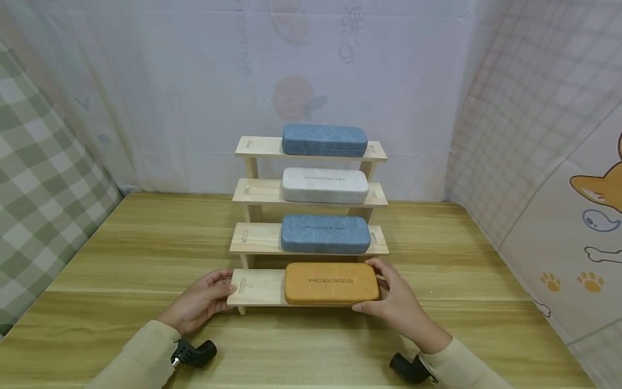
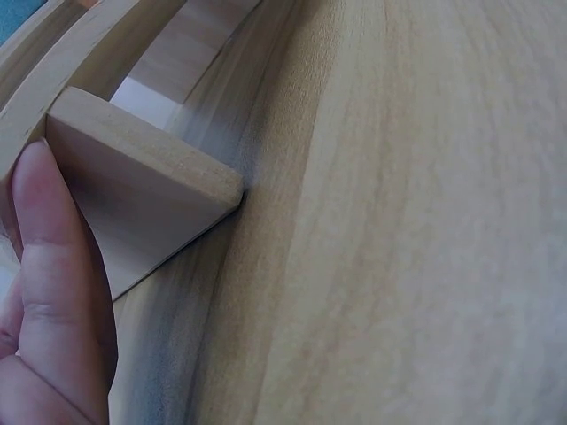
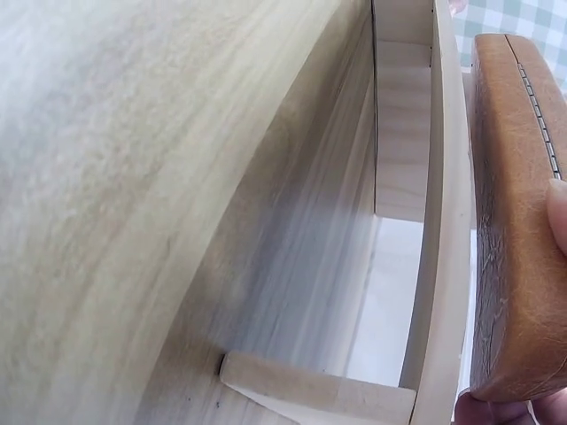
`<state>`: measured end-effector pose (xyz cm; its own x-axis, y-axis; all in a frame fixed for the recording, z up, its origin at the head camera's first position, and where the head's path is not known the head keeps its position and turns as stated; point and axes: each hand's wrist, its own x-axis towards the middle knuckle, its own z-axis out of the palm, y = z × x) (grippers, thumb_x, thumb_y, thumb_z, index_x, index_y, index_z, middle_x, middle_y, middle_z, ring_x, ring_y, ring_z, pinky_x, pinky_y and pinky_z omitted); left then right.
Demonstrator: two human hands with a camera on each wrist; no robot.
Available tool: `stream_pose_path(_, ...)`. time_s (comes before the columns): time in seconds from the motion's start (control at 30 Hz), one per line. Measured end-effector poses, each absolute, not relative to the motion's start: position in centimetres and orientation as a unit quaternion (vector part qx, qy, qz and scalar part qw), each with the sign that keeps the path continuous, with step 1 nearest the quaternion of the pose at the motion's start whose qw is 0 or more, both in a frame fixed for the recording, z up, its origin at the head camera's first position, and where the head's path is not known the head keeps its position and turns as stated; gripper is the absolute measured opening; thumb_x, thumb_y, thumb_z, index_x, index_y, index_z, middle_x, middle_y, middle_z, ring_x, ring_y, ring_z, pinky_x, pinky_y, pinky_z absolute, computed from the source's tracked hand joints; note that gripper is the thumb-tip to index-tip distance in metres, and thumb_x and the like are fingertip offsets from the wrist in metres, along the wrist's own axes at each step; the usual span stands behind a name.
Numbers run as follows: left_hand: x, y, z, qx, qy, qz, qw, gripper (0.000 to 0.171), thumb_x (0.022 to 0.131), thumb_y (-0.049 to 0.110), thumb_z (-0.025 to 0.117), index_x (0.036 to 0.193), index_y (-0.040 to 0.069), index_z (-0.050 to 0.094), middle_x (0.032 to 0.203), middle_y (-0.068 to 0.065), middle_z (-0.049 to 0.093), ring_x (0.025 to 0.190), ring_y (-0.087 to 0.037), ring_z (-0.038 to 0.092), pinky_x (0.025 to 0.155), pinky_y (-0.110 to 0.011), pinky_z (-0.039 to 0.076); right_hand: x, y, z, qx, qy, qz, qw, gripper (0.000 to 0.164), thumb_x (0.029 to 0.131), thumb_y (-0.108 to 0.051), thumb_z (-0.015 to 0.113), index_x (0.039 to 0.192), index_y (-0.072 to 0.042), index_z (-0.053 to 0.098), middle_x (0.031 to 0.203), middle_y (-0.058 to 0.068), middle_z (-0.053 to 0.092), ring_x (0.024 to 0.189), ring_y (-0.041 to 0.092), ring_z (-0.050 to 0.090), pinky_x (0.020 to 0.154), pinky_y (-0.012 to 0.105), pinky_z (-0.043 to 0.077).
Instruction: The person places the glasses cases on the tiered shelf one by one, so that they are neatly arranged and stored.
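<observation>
An orange glasses case (image 1: 331,292) with a hinge along its side lies on the lowest step of a pale wooden tiered stand (image 1: 259,286). My right hand (image 1: 399,302) grips the case at its right end, thumb at the front and fingers at the back. In the right wrist view the orange case (image 3: 523,221) sits beside the edge of the board (image 3: 447,230). At the step's left end, my left hand (image 1: 201,302) holds the board between thumb and fingers. The left wrist view has the thumb (image 2: 53,230) against the board by a stand leg (image 2: 142,168).
On the steps above rest a blue case (image 1: 325,240), a white case (image 1: 324,192) and another blue case (image 1: 324,141). The stand is on a wood-grain table (image 1: 170,243). Printed cloth (image 1: 194,97) hangs behind, with green checked cloth (image 1: 44,178) at the left.
</observation>
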<state>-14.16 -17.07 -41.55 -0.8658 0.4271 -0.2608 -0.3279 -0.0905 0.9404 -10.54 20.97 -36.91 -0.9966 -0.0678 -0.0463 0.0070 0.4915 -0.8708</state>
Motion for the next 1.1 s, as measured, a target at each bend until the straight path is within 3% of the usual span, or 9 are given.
stream_pose_path(0.53, -14.20, -17.13, -41.59, 0.044, 0.627, 0.734, 0.256, 0.067, 0.097, 0.009, 0.052, 0.144, -0.015, 0.011, 0.111, -0.003, 0.058, 0.092, -0.011, 0.063, 0.074, -0.026, 0.054, -10.79, 20.54, -36.59, -0.037, 0.869, -0.493, 0.039, 0.087, 0.064, -0.007, 0.089, 0.137, 0.001, 0.043, 0.139, 0.020, 0.041, 0.122, 0.043, 0.048, 0.091, 0.046, 0.050)
stream_pose_path(0.7, -14.25, -17.15, -41.66, 0.046, 0.628, 0.733, 0.256, 0.066, 0.098, 0.009, 0.052, 0.144, -0.015, 0.012, 0.111, -0.003, 0.058, 0.092, -0.011, 0.063, 0.073, -0.025, 0.053, -10.86, 20.48, -36.50, -0.051, 0.883, -0.466, 0.031, 0.084, 0.065, -0.009, 0.089, 0.135, 0.003, 0.045, 0.132, 0.019, 0.046, 0.119, 0.037, 0.050, 0.096, 0.048, 0.045)
stream_pose_path(0.93, -14.28, -17.16, -41.76, 0.044, 0.626, 0.736, 0.256, 0.066, 0.097, 0.008, 0.052, 0.144, -0.015, 0.012, 0.111, -0.003, 0.057, 0.091, -0.011, 0.063, 0.073, -0.025, 0.054, -10.87, 20.33, -36.24, -0.043, 0.878, -0.475, 0.050, 0.084, 0.065, -0.006, 0.089, 0.134, 0.006, 0.043, 0.127, 0.019, 0.046, 0.114, 0.031, 0.054, 0.089, 0.035, 0.050)
stream_pose_path(1.1, -14.22, -17.14, -41.68, 0.042, 0.626, 0.736, 0.255, 0.066, 0.097, 0.008, 0.053, 0.144, -0.015, 0.012, 0.110, -0.003, 0.057, 0.091, -0.011, 0.062, 0.073, -0.025, 0.053, -10.90, 20.32, -36.36, -0.047, 0.880, -0.470, 0.047, 0.084, 0.064, -0.005, 0.089, 0.134, 0.006, 0.044, 0.126, 0.018, 0.046, 0.114, 0.032, 0.053, 0.090, 0.036, 0.049)
